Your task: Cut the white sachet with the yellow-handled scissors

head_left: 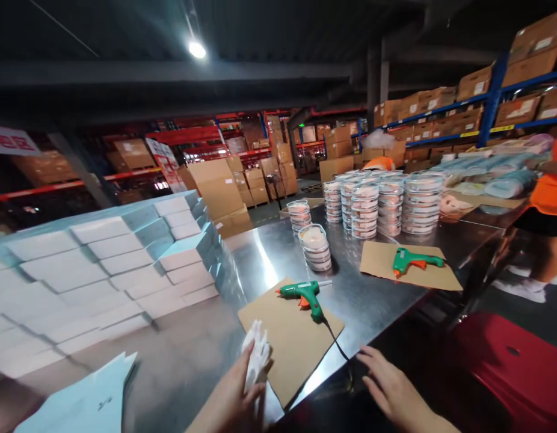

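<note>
One white cloth [257, 355], bottom centre of the frame, is pinched in the left hand [236, 397] over a cardboard sheet [291, 337] on the table [260, 258]. Judged light, limp; take mid-bundle. Right hand [387, 385] lies flat, fingers spread, holding nothing.

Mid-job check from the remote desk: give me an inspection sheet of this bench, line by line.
Surface: steel table, shiny, mostly covered.
Job's things: white glove in the left hand, over a cardboard sheet; green glue gun lying on that sheet.
Clutter: second glue gun on its own cardboard; stacks of round lidded tubs; wall of flat white boxes.
Grippers: left hand closed on the glove; right hand open, flat at the table edge.
Cables: black cord runs from the near gun off the edge.
Surroundings: racks of cartons; person in orange at right; red stool.
</note>
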